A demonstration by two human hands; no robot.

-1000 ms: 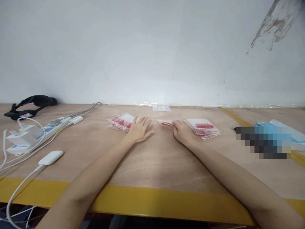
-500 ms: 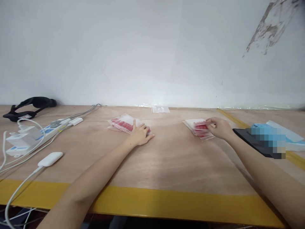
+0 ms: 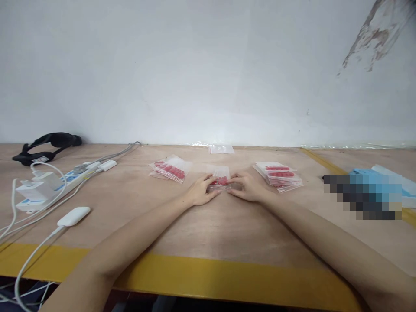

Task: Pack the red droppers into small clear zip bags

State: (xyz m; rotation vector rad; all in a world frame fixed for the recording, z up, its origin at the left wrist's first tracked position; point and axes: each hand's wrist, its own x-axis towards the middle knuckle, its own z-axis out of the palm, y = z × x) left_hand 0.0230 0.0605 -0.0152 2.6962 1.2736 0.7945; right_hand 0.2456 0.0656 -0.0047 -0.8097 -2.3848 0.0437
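Between my two hands a small clear zip bag [image 3: 222, 172] with red pieces in it lies on the table. My left hand [image 3: 200, 190] has its thumb and fingers on the bag's left edge. Its right edge is between the thumb and fingers of my right hand [image 3: 247, 187]. The lower corners of the bag are partly hidden by the fingertips. A pile of similar red-filled bags [image 3: 170, 168] lies to the left, slightly fanned. Another stack of such bags [image 3: 278, 174] lies to the right, near my right wrist.
A small clear bag [image 3: 221, 149] lies by the wall. On the left are a black headset strap [image 3: 48, 141], a white power strip [image 3: 68, 182] with plugs, and a white case [image 3: 74, 216] on a cable. A blue packet [image 3: 373, 180] lies at the right. Yellow tape [image 3: 208, 273] runs along the front edge.
My right hand has left the right stack and moved to the middle. My left hand has slid right, off the left pile. Both now meet at one bag between the piles.
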